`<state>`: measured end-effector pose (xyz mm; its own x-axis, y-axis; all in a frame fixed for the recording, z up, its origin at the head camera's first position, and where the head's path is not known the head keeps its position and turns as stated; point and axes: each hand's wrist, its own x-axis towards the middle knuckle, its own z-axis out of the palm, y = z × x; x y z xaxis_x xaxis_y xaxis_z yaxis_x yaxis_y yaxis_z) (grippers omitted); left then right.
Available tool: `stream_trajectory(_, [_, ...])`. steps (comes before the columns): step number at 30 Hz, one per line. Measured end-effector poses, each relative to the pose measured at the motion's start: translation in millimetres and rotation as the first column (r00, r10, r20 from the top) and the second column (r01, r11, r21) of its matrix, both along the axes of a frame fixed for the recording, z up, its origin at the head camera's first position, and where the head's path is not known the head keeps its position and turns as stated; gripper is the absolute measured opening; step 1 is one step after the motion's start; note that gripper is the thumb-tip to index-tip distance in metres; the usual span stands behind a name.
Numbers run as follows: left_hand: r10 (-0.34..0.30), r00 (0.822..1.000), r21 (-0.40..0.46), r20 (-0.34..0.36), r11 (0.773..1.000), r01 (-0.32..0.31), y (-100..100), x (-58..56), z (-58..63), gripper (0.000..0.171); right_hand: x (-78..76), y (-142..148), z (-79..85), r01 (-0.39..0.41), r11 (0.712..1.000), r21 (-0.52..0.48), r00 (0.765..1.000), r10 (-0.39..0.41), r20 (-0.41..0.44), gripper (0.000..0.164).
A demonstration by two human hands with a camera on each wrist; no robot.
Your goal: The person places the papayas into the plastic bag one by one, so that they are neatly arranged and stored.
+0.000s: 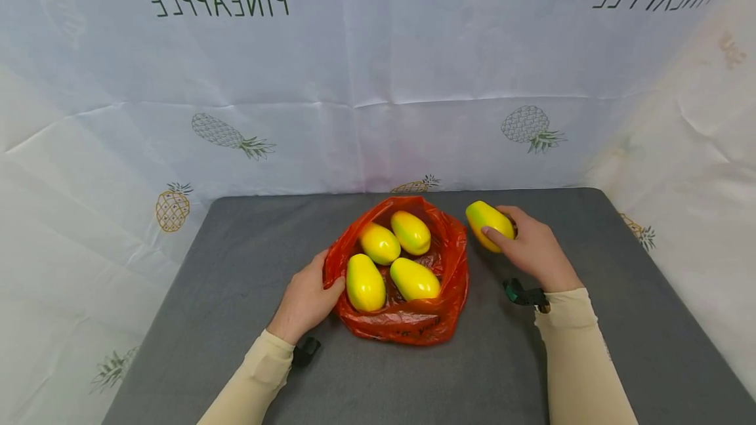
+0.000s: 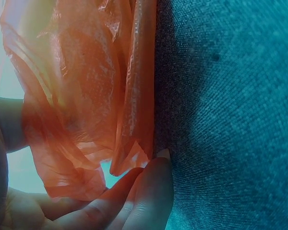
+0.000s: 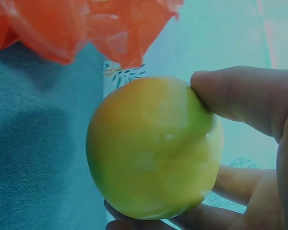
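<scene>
A red plastic bag (image 1: 407, 332) stands on the table with its mouth spread wide, and several glossy yellow mangoes (image 1: 365, 283) lie inside it. My left hand (image 1: 308, 297) holds the bag's left rim, thumb over the edge and fingers along the outside. In the left wrist view, the thin bag wall (image 2: 86, 86) hangs between thumb and fingers. To the right of the bag, my right hand (image 1: 534, 244) grips another mango (image 1: 489, 223) between thumb and fingers. That same yellow-green mango (image 3: 153, 148) fills the middle of the right wrist view, just apart from the bag.
The grey table (image 1: 236, 248) ends at a white curtain (image 1: 378, 71) printed with pineapples, which rises behind it and along both sides. A dark wrist camera (image 1: 524, 294) is strapped at the right wrist, and another (image 1: 306, 351) sits under the left.
</scene>
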<state>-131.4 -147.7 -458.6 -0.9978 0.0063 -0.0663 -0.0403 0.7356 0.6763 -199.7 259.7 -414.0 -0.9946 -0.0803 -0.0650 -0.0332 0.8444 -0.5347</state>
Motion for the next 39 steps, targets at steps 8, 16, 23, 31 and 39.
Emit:
stream_trajectory(8, [0.003, 1.000, 0.006, -0.009, 1.000, -0.003, 0, 0.1, -1.6, 0.065, 5.7, -7, 11.4, -0.006, 1.000, -0.003, 1.000, 0.006, -0.030, 0.083])
stream_trajectory(16, [0.000, 1.000, 0.011, -0.010, 1.000, 0.000, 0, 0.0, -1.6, 0.064, 14.0, -15, 21.6, -0.011, 1.000, -0.013, 0.998, 0.010, -0.058, 0.079])
stream_trajectory(23, [0.001, 1.000, 0.012, -0.011, 1.000, -0.001, 0, -0.5, -1.3, 0.064, 25.1, -30, 35.8, -0.061, 0.997, -0.042, 0.993, 0.057, -0.103, 0.077])
stream_trajectory(31, [0.000, 1.000, 0.005, -0.020, 1.000, 0.000, 1, -0.8, -0.8, 0.064, 32.6, -49, 39.4, -0.142, 0.989, -0.048, 0.982, 0.134, -0.136, 0.074])
stream_trajectory(39, [-0.004, 0.999, 0.003, -0.038, 1.000, 0.005, 0, -0.6, -1.6, 0.063, 34.9, -62, 35.2, -0.196, 0.979, -0.056, 0.971, 0.186, -0.148, 0.070])
